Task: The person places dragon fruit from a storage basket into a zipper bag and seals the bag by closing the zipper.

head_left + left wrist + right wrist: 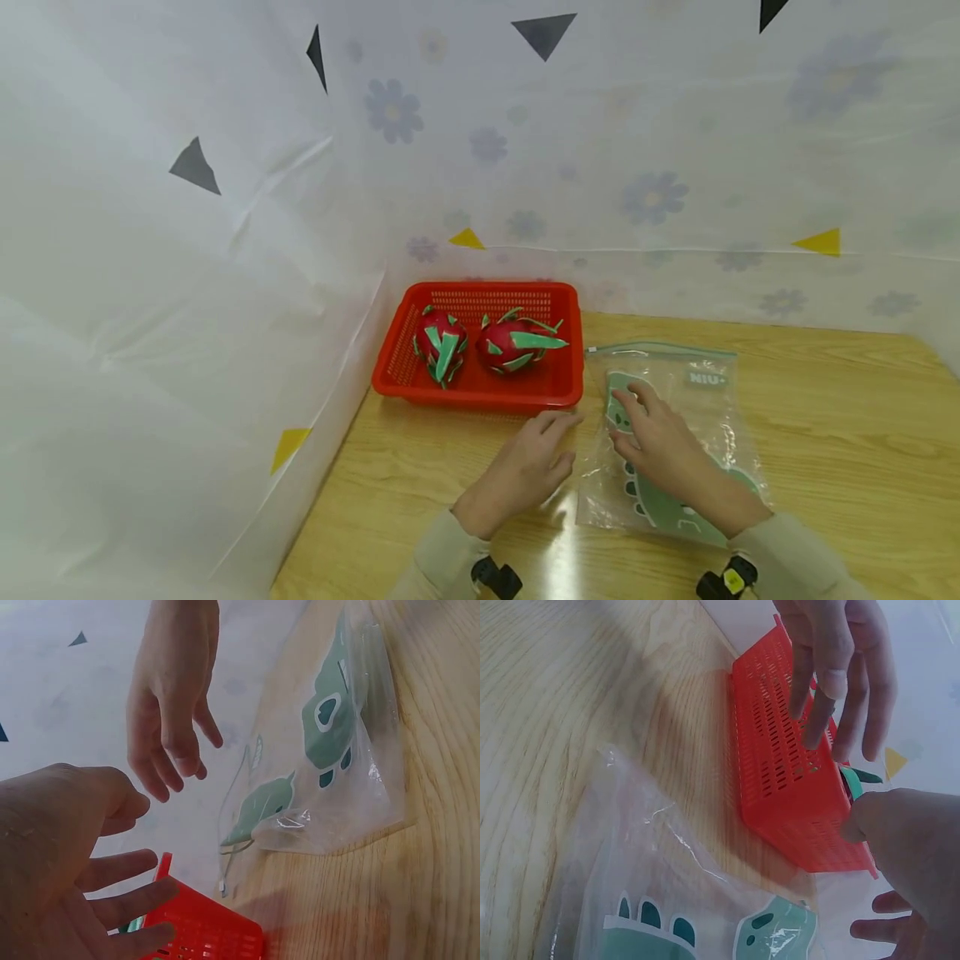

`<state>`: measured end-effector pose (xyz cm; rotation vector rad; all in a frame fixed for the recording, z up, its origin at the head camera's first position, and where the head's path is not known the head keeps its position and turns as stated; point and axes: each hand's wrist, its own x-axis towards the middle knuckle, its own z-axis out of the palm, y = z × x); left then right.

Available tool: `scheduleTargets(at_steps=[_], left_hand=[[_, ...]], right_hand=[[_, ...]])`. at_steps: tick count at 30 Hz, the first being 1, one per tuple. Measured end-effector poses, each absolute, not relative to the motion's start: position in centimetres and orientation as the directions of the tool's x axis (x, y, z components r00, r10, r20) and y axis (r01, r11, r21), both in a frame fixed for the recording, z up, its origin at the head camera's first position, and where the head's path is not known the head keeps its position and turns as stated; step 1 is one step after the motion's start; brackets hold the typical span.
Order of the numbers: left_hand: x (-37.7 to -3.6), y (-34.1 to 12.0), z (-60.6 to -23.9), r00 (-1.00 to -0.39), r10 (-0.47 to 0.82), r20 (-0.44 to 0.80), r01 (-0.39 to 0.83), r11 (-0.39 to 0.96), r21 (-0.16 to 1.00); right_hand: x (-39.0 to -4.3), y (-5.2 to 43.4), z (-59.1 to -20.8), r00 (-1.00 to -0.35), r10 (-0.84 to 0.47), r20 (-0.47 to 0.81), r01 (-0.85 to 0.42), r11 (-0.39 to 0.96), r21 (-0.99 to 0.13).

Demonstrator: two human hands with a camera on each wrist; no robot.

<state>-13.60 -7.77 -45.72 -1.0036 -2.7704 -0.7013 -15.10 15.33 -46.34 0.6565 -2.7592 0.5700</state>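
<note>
A clear zip bag [705, 408] printed with a green dinosaur lies flat on the wooden table [840, 417]. My right hand [637, 417] is spread over its left half with straight fingers; whether it presses the bag I cannot tell. My left hand [551, 442] is open beside the bag's left edge, fingertips near the front wall of a red basket [480, 396]. Two dragon fruits [440, 343] [517, 342] lie in the basket. In the left wrist view the right hand [172, 712] hovers by the bag [330, 750]. The right wrist view shows the left hand [840, 667] over the basket [787, 772].
White flowered plastic sheeting [187, 333] walls in the table on the left and at the back, close behind the basket. Bare wood stretches to the right of the bag and in front of the basket.
</note>
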Motion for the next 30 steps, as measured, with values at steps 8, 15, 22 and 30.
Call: scheduleTargets(at_steps=[8,15,22,30], left_hand=[[-13.6,-8.1,-45.8,-0.770,0.579,0.268,0.637,0.675,0.373],[-14.4,-8.2,-45.5,-0.769,0.537,0.346,0.635,0.705,0.317],[-15.9,-8.0,-44.8,-0.832,0.443,0.334,0.545,0.762,0.350],[-17.7,-7.9,-44.9,-0.813,0.380,0.442,0.531,0.794,0.296]], right_hand=[[-15.6,15.9,-45.4,-0.893,-0.352,0.282,-0.438,0.824,-0.359],[-16.2,16.0,-44.7,-0.899,-0.344,0.273,-0.426,0.831,-0.357],[-17.0,15.6,-44.6,-0.893,-0.345,0.290,-0.437,0.820,-0.370],[-17.9,14.2,-43.6,-0.872,-0.352,0.340,-0.465,0.814,-0.349]])
